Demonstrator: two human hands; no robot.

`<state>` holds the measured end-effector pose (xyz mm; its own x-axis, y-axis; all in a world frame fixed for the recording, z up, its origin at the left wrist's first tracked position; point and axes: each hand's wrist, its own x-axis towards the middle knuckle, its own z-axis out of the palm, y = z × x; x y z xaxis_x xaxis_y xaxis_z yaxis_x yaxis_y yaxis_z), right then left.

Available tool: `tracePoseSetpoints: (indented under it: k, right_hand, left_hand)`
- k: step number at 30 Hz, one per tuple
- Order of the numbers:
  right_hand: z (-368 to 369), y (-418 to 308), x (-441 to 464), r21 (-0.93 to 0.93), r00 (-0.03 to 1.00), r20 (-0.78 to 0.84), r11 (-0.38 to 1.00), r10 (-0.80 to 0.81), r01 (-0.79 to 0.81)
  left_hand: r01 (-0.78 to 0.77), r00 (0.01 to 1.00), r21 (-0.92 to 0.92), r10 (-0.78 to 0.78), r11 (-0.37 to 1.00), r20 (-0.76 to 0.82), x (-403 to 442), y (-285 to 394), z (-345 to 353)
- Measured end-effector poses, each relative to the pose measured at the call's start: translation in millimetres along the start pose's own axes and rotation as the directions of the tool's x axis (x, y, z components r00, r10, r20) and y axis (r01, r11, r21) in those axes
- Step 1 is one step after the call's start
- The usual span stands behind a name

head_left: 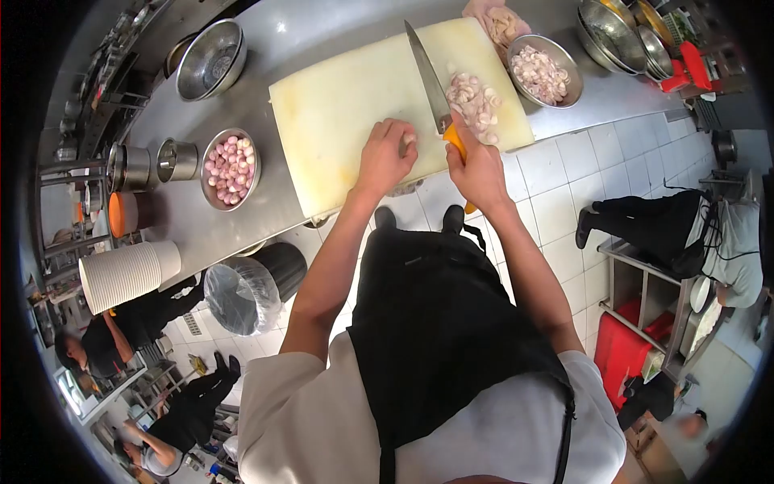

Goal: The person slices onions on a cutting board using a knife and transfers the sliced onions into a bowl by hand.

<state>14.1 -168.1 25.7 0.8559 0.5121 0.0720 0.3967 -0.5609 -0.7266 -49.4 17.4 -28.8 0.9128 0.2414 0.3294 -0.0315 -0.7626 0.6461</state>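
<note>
My right hand (480, 173) grips the orange handle of a kitchen knife (429, 77), its long blade pointing away from me over the white cutting board (322, 105). To the right of the blade lies a pile of sliced shallots (476, 101). Over the near edge of the board, my left hand (385, 157) is closed, fingers curled toward the thumb. Whatever small thing it may pinch is too hidden to name. Left of the board stands a metal bowl of whole peeled shallots (231, 169). Another metal bowl, at the right, holds cut shallots (540, 75).
A crumpled cloth (501, 24) lies at the board's far right corner. Metal bowls (211, 60) stand on the steel counter (266, 36). Stacked white tubs (129, 274) sit at left, above a lined bin (242, 294). Several people are around, one person (669, 226) at right.
</note>
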Motion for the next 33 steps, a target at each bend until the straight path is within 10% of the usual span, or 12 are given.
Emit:
tracePoseSetpoints:
  k: [13, 22, 33]
  right_hand:
    - [19, 2, -10, -0.032, 0.982, 0.19, 0.999, -0.012, 0.018]
    - [-19, 10, 17, -0.014, 1.0, 0.03, 1.0, -0.007, 0.008]
    - [15, -7, -18, -0.111, 0.995, 0.086, 0.992, -0.058, 0.068]
  left_hand:
    - [0.262, 0.963, 0.084, -0.254, 0.961, -0.09, -37, -7, -39]
    - [-0.089, 0.996, 0.025, 0.09, 0.996, -0.015, -19, 5, 3]
    - [0.058, 0.997, -0.031, -0.059, 0.998, -0.055, -17, 3, 3]
